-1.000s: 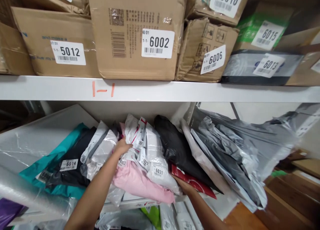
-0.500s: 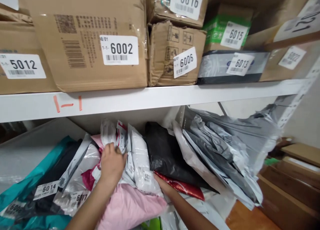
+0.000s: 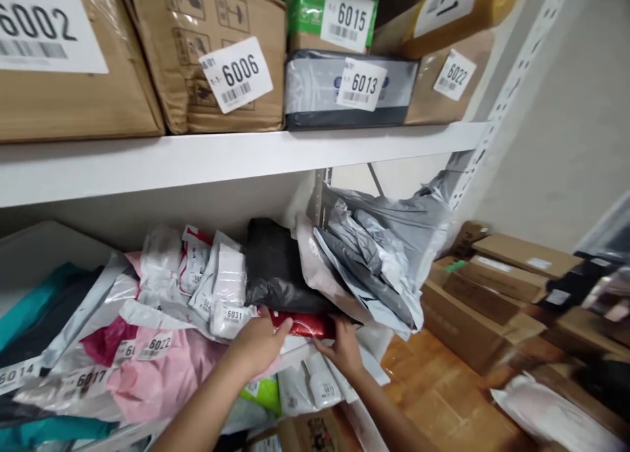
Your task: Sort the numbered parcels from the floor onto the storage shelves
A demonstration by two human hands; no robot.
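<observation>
On the lower shelf, a shiny red package (image 3: 306, 324) lies under a black plastic parcel (image 3: 275, 275). My left hand (image 3: 258, 344) grips the red package's left end, thumb on its front and fingertips partly hidden behind. At its right end my right hand (image 3: 344, 350) holds on too, fingers at the black parcel's lower edge and thumb below. Just left of my left hand sits a white parcel labelled 6031 (image 3: 233, 317). A pink parcel labelled 6022 (image 3: 162, 373) spreads out farther left. Grey and white mailers (image 3: 369, 268) lean to the right of the black parcel.
Above runs a white shelf beam (image 3: 221, 166) carrying numbered cartons, among them box 6006 (image 3: 226, 65). A perforated upright (image 3: 485, 137) stands at right. Brown cartons (image 3: 472, 327) sit on the floor beyond it. More small parcels (image 3: 308, 386) lie on a lower level.
The view has shifted to the right. My left hand has left the white and pink parcels and moved right to the red package. My right hand now shows at the red package's right end.
</observation>
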